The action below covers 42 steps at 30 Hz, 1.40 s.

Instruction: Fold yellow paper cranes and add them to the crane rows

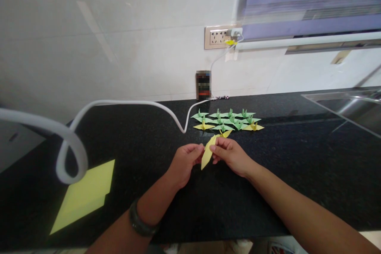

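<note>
A piece of folded yellow paper (208, 154), long and pointed at its lower end, is held above the dark counter. My right hand (230, 154) pinches it from the right, thumb on top near the upper end. From the left, my left hand (187, 160) has its thumb and fingers closed at the paper's edge; what lies between those fingertips is partly hidden. Just beyond my hands stand several green paper cranes (233, 120) in rows. Among them are yellow cranes, one at the left (204, 125), one at the right (254, 126) and one at the front (225, 133).
Yellow paper sheets (86, 194) lie on the counter (143, 135) at the left. A white cable (127, 102) loops across from the left. A phone (204, 85) leans on the wall below a socket (218, 37). At the far right is a metal sink (357, 107).
</note>
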Motion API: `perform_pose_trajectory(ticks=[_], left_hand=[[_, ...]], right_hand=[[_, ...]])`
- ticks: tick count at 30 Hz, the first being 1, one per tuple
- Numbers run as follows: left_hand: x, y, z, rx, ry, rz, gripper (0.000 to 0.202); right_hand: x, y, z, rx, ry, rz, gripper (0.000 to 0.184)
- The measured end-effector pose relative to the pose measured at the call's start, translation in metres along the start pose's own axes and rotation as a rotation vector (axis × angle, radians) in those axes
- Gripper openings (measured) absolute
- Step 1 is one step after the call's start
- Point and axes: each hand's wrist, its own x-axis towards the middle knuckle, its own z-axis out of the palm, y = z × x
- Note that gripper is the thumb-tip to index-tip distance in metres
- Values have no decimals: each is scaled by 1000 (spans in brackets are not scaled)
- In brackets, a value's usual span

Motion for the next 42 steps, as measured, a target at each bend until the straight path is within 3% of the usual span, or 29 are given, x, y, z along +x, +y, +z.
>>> perform_pose_trajectory(ticks=[4, 7, 12, 16, 18, 23, 30, 35, 42], left_hand=[[0, 0, -1, 45, 40, 10, 22], [1, -1, -4, 64, 47, 0, 23], [1, 3, -5, 9, 58, 56, 27], [1, 4, -4, -25, 110, 105, 25], [2, 4, -3, -45, 116, 80, 17], [2, 5, -4, -54, 77, 58, 11], [3, 3, -5, 242, 56, 163, 21], [3, -2, -7, 445, 110, 223, 18], [6, -4, -11, 505, 142, 250, 19]], right_hand=[[0, -2, -4, -133, -96, 44, 21], [0, 0, -4, -134, -86, 39, 20], [0, 3, -2, -141, 48, -185, 25], [-4, -3, -2, -430, -35, -362, 16], [-5, -5, -2, -487, -60, -412, 19], [-1, -2, -6, -474, 19, -474, 17], [2, -2, -8, -448, 77, -445, 9], [1, -1, -4, -481, 117, -400, 9], [1, 4, 1, -318, 149, -184, 14]])
